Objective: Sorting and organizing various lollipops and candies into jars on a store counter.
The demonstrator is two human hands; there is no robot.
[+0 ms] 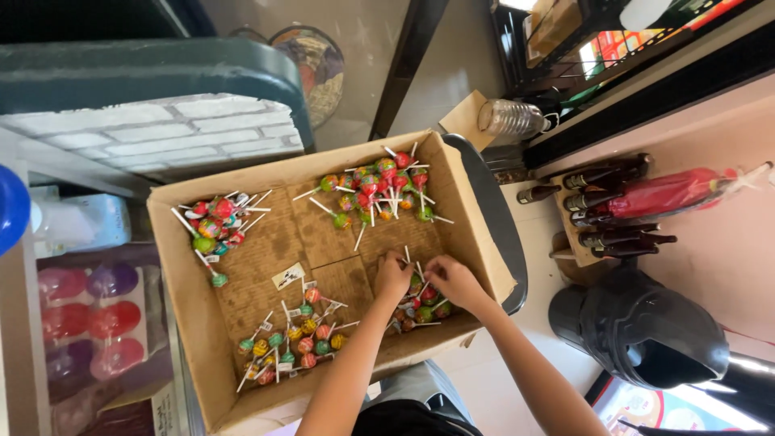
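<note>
An open cardboard box (266, 250) lies in front of me with wrapped lollipops sorted into heaps. My left hand (392, 276) and my right hand (454, 279) both rest on the heap at the box's near right (421, 299), fingers curled among the sticks. Whether either hand grips a lollipop I cannot tell. Other heaps lie at the far right (379, 187), the far left (216, 226) and the near left (292, 339). A small paper tag (288, 277) lies on the box floor in the middle.
A dark chair (492, 226) carries the box. Dark bottles (605, 202) and a red wrapped bundle (662, 192) lie at the right, by a black bin (638, 331). Coloured plastic eggs (89, 315) sit in a pack at the left. A clear jar (510, 118) stands behind.
</note>
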